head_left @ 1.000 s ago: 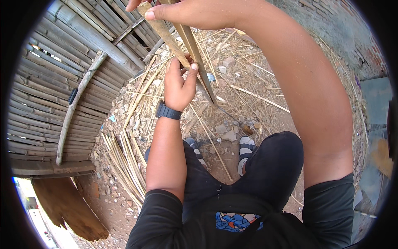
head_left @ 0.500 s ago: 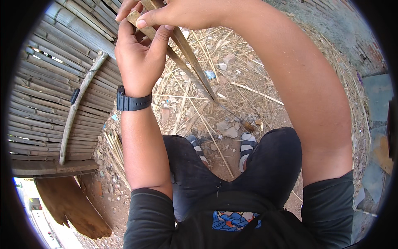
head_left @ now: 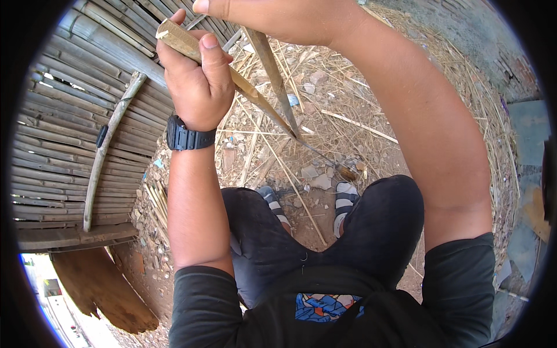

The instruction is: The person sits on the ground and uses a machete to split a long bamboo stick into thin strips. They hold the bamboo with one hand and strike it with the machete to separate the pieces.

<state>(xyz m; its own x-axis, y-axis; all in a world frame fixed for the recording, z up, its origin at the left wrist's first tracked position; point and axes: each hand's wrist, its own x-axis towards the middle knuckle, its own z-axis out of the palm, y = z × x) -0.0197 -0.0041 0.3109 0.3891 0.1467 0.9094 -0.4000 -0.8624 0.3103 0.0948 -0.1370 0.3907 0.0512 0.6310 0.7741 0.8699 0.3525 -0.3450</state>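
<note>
Two long split bamboo strips form a narrow V, their far ends meeting low over the ground. My left hand (head_left: 200, 81) is closed round the left strip (head_left: 181, 42), thumb along its near side, with the cut end sticking out past the fingers. My right hand (head_left: 284, 18) lies over the upper part of the right strip (head_left: 270, 66), its thumb pointing left; the top edge cuts off most of its fingers. Where the strips meet, a thin dark blade (head_left: 316, 152) runs to a brown wooden handle (head_left: 347, 173) near my feet. Whether the blade touches the strips cannot be made out.
A bamboo slat wall (head_left: 58, 156) with a crosswise pole (head_left: 110, 151) stands at left. Straw, splinters and stones litter the ground (head_left: 336, 116). A weathered wall (head_left: 464, 40) rises at far right, and a curved brown board (head_left: 98, 290) is at lower left.
The strips' upper ends have spread apart. My right hand has moved up and right, off the left strip's end, while my left hand keeps hold of that strip.
</note>
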